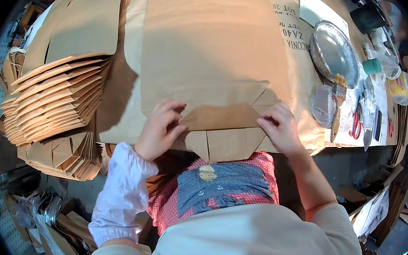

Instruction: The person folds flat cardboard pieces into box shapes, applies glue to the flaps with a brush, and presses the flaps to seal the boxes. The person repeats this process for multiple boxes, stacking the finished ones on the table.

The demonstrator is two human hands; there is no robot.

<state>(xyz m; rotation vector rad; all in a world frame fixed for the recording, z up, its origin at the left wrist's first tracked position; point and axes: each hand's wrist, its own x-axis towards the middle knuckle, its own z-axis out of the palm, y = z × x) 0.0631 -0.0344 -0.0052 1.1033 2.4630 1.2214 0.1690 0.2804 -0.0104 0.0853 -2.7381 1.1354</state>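
A large brown paper bag (210,43) lies flat in front of me, its folded bottom end toward my body. The near flap (232,142) of that end hangs past the table edge with slanted corners. My left hand (161,129) is at the left corner of the fold, thumb and fingers apart, the thumb tip close against the paper. At the right corner, my right hand (281,126) pinches the folded edge between thumb and fingers. A shadow falls across the middle of the bag.
Fanned stacks of folded paper bags (59,99) stand at left. At right lie a round metal pan (334,53), a brush (338,107), red-handled scissors (356,123), a knife (368,124) and a tape roll (371,66). Cardboard scraps (74,228) fill the space below left.
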